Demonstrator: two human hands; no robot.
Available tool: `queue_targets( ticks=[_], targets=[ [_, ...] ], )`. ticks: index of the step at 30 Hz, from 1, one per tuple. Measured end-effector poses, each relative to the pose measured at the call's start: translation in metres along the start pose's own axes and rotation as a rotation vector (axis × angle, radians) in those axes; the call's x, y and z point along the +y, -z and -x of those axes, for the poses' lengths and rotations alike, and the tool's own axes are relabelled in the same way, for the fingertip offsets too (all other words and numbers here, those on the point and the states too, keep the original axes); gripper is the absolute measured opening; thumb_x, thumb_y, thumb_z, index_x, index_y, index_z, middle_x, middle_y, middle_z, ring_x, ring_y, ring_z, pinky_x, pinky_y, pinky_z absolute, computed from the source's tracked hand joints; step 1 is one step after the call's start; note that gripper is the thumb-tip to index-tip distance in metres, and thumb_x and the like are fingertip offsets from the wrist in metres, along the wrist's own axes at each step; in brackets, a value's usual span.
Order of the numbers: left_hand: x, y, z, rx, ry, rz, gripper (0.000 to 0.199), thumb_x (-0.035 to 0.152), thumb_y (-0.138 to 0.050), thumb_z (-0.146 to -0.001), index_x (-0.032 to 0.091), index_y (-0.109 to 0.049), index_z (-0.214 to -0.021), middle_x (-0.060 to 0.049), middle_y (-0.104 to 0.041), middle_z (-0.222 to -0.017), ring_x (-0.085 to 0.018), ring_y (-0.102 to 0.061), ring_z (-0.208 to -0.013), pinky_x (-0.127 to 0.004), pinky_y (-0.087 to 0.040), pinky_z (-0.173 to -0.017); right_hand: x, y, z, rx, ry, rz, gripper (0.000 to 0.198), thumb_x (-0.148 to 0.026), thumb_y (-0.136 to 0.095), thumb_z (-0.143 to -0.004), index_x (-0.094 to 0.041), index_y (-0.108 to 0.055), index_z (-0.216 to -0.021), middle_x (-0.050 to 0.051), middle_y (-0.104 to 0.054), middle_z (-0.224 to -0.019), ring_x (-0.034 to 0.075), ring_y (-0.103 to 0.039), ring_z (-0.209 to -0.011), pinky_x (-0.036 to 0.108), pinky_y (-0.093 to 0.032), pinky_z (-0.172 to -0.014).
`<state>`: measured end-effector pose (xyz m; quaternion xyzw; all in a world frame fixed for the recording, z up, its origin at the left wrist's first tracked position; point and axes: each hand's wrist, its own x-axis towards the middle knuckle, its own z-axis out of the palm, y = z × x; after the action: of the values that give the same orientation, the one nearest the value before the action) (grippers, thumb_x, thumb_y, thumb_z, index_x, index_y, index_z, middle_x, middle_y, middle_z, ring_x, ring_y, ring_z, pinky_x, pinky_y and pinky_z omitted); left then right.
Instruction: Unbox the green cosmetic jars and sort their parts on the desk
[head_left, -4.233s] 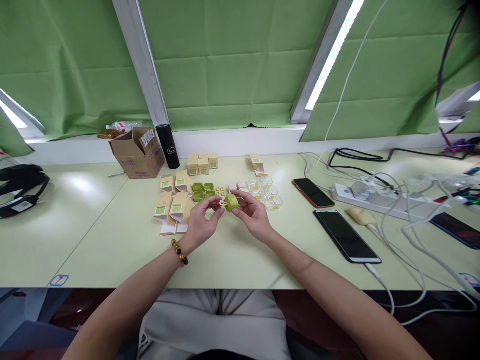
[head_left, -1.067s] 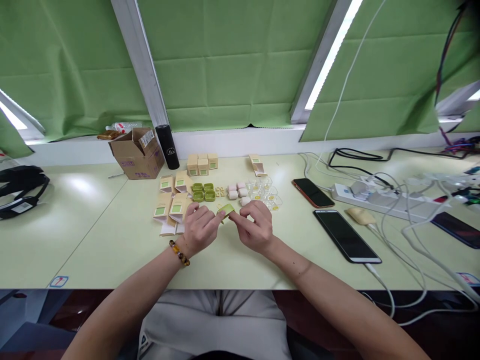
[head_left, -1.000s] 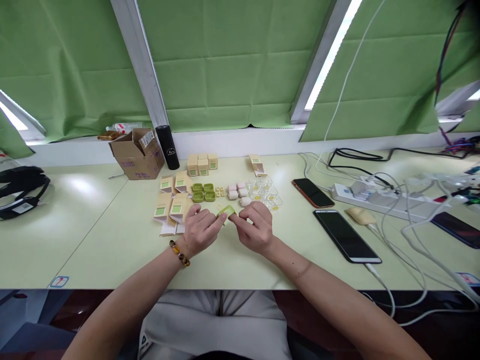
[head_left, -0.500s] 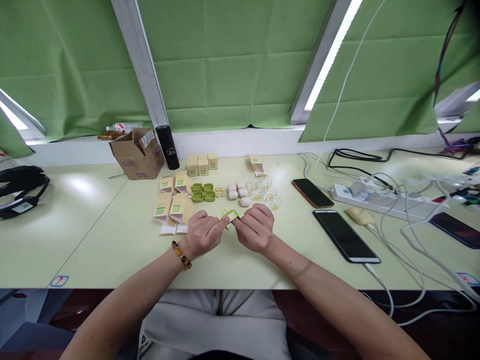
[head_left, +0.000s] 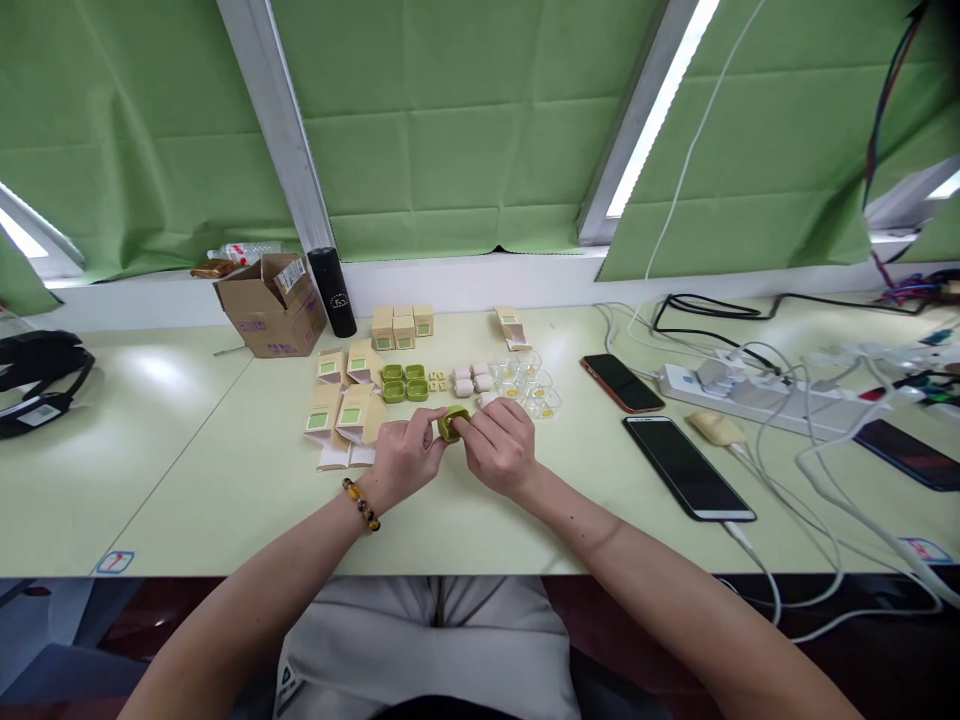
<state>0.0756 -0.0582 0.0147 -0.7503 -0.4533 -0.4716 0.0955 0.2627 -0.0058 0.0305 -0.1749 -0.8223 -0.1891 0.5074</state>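
My left hand [head_left: 407, 455] pinches a small green box [head_left: 448, 424] between thumb and fingers, above the table. The box is tilted, with its hollow side showing. From the other side my right hand [head_left: 501, 447] is closed on it, a fingertip reaching into the hollow; whether anything is inside is hidden. Several like green boxes [head_left: 405, 382] stand just beyond my left hand, beside tiny yellowish pieces [head_left: 437, 381]. Pale pink rounded pieces [head_left: 472, 377] and clear containers with yellow marks [head_left: 527, 380] lie beyond my right hand.
Opened beige cartons [head_left: 346, 410] lie left of my hands, with closed ones [head_left: 403, 327] behind. Another opened carton [head_left: 513, 328] stands farther back. A cardboard box [head_left: 271, 310] and black bottle [head_left: 333, 292] are back left. Phones [head_left: 688, 468] and a power strip [head_left: 772, 400] with cables occupy the right.
The small green box has turned between my hands, so its hollow now shows. My left thumb and fingers have shifted to its left side, and my right fingers have moved over its rim.
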Motion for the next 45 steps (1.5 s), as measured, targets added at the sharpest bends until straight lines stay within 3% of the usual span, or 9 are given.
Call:
queue_targets(
  ticks=[11, 20, 26, 28, 31, 34, 36, 40, 45],
  targets=[
    [0.002, 0.002, -0.003, -0.008, 0.085, 0.043, 0.028, 0.032, -0.068, -0.098, 0.018, -0.059, -0.121, 0.01, -0.049, -0.06, -0.008, -0.047, -0.047, -0.02, -0.035, -0.051, -0.002, 0.004, -0.006, 0.127, 0.12, 0.108, 0.017, -0.007, -0.06, -0.094, -0.017, -0.073, -0.09, 0.0, -0.05, -0.06, 0.017, -0.04, -0.067, 0.036, -0.036, -0.07],
    [0.002, 0.001, -0.002, -0.031, 0.163, 0.042, 0.027, 0.03, -0.068, -0.095, 0.019, -0.061, -0.119, 0.008, -0.053, -0.061, -0.009, -0.049, -0.049, -0.022, -0.035, -0.053, -0.001, 0.005, -0.004, 0.115, 0.141, 0.139, 0.017, -0.007, -0.062, -0.092, -0.02, -0.072, -0.086, 0.0, -0.049, -0.06, 0.016, -0.039, -0.067, 0.034, -0.038, -0.073],
    [0.0, 0.005, -0.006, -0.047, 0.338, 0.038, 0.031, 0.026, -0.073, -0.091, 0.02, -0.062, -0.119, 0.008, -0.051, -0.061, -0.011, -0.049, -0.051, -0.024, -0.034, -0.054, -0.003, 0.01, -0.002, 0.175, 0.17, 0.092, 0.016, -0.007, -0.067, -0.09, -0.021, -0.073, -0.091, -0.002, -0.047, -0.059, 0.016, -0.038, -0.067, 0.034, -0.038, -0.072],
    [0.001, 0.009, -0.011, -0.01, 0.399, 0.075, 0.036, 0.029, -0.076, -0.089, 0.021, -0.062, -0.122, 0.007, -0.056, -0.066, -0.012, -0.053, -0.057, -0.025, -0.04, -0.059, -0.001, 0.011, -0.001, 0.184, 0.137, 0.067, 0.016, -0.008, -0.066, -0.091, -0.022, -0.073, -0.091, -0.001, -0.048, -0.06, 0.017, -0.041, -0.068, 0.035, -0.039, -0.072],
    [0.0, 0.015, -0.019, 0.116, 0.446, 0.12, 0.043, 0.034, -0.08, -0.087, 0.023, -0.064, -0.126, -0.002, -0.07, -0.089, -0.018, -0.063, -0.08, -0.032, -0.051, -0.08, 0.009, 0.008, 0.001, 0.159, -0.003, 0.026, 0.013, -0.012, -0.065, -0.093, -0.022, -0.072, -0.09, 0.001, -0.055, -0.065, 0.019, -0.047, -0.074, 0.036, -0.037, -0.073],
    [-0.007, 0.016, -0.025, 0.209, 0.526, 0.256, 0.044, 0.034, -0.082, -0.085, 0.023, -0.068, -0.125, -0.009, -0.072, -0.119, -0.023, -0.066, -0.104, -0.039, -0.052, -0.095, 0.023, -0.003, 0.004, 0.039, -0.132, 0.015, 0.014, -0.014, -0.062, -0.095, -0.022, -0.071, -0.087, 0.006, -0.064, -0.079, 0.021, -0.051, -0.083, 0.037, -0.037, -0.078],
    [-0.013, 0.015, -0.027, 0.23, 0.622, 0.474, 0.046, 0.034, -0.083, -0.082, 0.022, -0.069, -0.125, -0.01, -0.072, -0.125, -0.024, -0.067, -0.11, -0.042, -0.053, -0.1, 0.03, -0.013, 0.007, -0.116, -0.164, 0.026, 0.017, -0.014, -0.06, -0.096, -0.021, -0.072, -0.087, 0.008, -0.068, -0.089, 0.023, -0.052, -0.091, 0.038, -0.035, -0.081],
    [-0.013, 0.013, -0.031, 0.244, 0.751, 0.876, 0.06, 0.034, -0.088, -0.076, 0.019, -0.066, -0.13, -0.011, -0.074, -0.122, -0.025, -0.07, -0.114, -0.043, -0.055, -0.104, 0.039, -0.033, 0.009, -0.392, -0.207, 0.086, 0.019, -0.01, -0.06, -0.094, -0.02, -0.075, -0.086, 0.009, -0.069, -0.096, 0.025, -0.048, -0.1, 0.038, -0.03, -0.083],
    [-0.005, 0.016, -0.033, 0.252, 0.743, 0.958, 0.061, 0.037, -0.088, -0.08, 0.023, -0.059, -0.132, -0.008, -0.076, -0.112, -0.02, -0.073, -0.103, -0.038, -0.056, -0.098, 0.045, -0.057, 0.003, -0.565, -0.21, 0.173, 0.021, -0.007, -0.061, -0.09, -0.019, -0.077, -0.082, 0.011, -0.068, -0.092, 0.026, -0.043, -0.098, 0.04, -0.026, -0.082]
  ],
)
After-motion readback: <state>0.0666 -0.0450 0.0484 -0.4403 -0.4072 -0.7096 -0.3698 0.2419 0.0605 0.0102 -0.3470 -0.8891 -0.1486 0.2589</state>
